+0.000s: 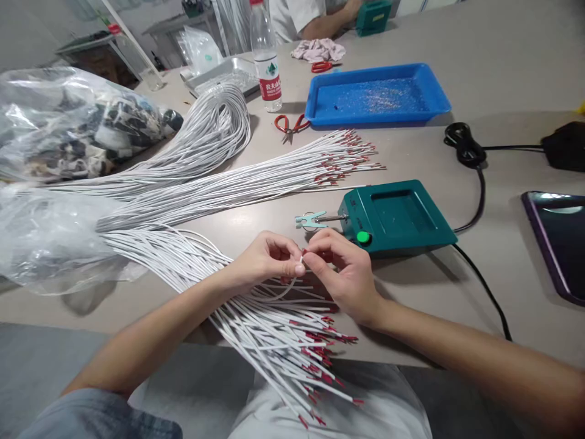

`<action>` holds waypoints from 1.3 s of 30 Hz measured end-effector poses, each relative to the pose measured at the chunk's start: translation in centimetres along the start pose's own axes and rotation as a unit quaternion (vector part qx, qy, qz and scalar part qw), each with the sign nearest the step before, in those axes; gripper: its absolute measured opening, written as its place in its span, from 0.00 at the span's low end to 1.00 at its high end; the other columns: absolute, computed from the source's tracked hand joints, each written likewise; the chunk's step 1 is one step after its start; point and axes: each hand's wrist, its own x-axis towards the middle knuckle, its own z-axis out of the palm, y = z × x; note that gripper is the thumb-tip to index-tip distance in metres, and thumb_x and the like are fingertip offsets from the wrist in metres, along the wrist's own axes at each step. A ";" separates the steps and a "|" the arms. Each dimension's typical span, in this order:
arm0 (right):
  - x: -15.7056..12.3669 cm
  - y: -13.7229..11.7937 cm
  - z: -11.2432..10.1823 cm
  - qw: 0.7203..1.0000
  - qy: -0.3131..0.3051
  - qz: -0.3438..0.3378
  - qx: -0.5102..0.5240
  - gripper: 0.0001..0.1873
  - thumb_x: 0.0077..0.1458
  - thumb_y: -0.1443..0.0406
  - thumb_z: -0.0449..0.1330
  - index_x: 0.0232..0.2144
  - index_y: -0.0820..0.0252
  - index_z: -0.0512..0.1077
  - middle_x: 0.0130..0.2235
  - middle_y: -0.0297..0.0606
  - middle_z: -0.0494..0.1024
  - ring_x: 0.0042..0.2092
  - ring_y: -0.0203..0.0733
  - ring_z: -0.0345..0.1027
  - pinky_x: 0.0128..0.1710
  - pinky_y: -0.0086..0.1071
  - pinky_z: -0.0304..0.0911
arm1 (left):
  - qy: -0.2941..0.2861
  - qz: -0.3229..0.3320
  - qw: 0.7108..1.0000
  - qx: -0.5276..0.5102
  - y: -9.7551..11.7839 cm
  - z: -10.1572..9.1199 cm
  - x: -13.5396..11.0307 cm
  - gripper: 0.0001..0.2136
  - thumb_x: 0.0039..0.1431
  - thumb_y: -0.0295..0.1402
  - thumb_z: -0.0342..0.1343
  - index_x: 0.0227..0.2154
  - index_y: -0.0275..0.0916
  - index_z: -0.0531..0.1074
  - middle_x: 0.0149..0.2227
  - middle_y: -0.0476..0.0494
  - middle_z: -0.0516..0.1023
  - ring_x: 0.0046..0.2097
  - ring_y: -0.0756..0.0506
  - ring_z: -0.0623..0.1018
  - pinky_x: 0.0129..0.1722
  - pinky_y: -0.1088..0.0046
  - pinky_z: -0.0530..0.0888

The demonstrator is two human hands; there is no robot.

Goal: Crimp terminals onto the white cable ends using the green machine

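My left hand [267,259] and my right hand [340,268] meet fingertip to fingertip over the near table edge. Both pinch the end of one thin white wire [299,268] that curves down from the fingers. Under them lies a fan of several white wires with red tips [292,341], spilling over the table edge toward my lap. Just beyond my right hand stands a green benchtop tool [397,216] with a green button and a small metal jaw [313,219] at its left side.
A second bundle of red-tipped wires [274,177] and a coiled white bundle [214,125] lie further back. Clear plastic bags [68,122] fill the left. A blue tray [377,94], red pliers [290,125], a water bottle [266,58], a black cable [475,183], and another person's arm [326,21] are beyond.
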 end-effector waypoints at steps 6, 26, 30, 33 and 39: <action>0.2 0.7 -0.2 1.000 -0.014 0.018 0.011 0.08 0.57 0.67 0.55 0.26 0.60 0.65 0.28 0.33 0.66 0.29 0.34 0.61 0.29 0.30 0.57 | -0.006 -0.005 0.999 0.039 0.4 0.3 0.0 0.12 0.48 0.36 0.64 0.24 0.29 0.74 0.21 0.48 0.70 0.21 0.55 0.68 0.21 0.81 0.66; -0.4 0.6 -0.2 0.992 0.013 -0.064 -0.110 0.18 0.57 0.70 0.51 0.50 0.54 0.64 0.45 0.41 0.65 0.41 0.38 0.64 0.32 0.30 0.67 | 0.012 0.046 0.999 0.022 -0.3 -0.2 0.0 0.11 0.47 0.35 0.65 0.23 0.31 0.73 0.19 0.51 0.68 0.19 0.56 0.67 0.18 0.82 0.64; -0.3 0.6 -0.2 0.990 0.013 -0.085 -0.115 0.16 0.57 0.71 0.52 0.47 0.54 0.67 0.44 0.41 0.66 0.41 0.39 0.64 0.31 0.30 0.67 | 0.023 0.037 0.999 0.021 -0.2 -0.1 0.0 0.12 0.44 0.35 0.66 0.22 0.31 0.72 0.17 0.53 0.66 0.18 0.56 0.67 0.17 0.82 0.65; -0.2 0.5 -0.2 0.988 0.012 -0.100 -0.121 0.15 0.56 0.72 0.52 0.45 0.55 0.69 0.43 0.41 0.66 0.43 0.39 0.64 0.32 0.30 0.66 | 0.031 0.035 0.999 0.016 -0.1 0.0 -0.1 0.11 0.44 0.34 0.66 0.22 0.31 0.72 0.17 0.53 0.66 0.18 0.56 0.67 0.17 0.82 0.65; -0.1 0.4 -0.3 0.988 0.018 -0.104 -0.117 0.15 0.57 0.73 0.51 0.44 0.56 0.70 0.42 0.41 0.67 0.43 0.40 0.64 0.31 0.30 0.66 | 0.047 0.041 0.998 0.009 -0.3 -0.1 0.0 0.11 0.43 0.34 0.66 0.22 0.31 0.72 0.19 0.51 0.68 0.18 0.56 0.67 0.18 0.82 0.66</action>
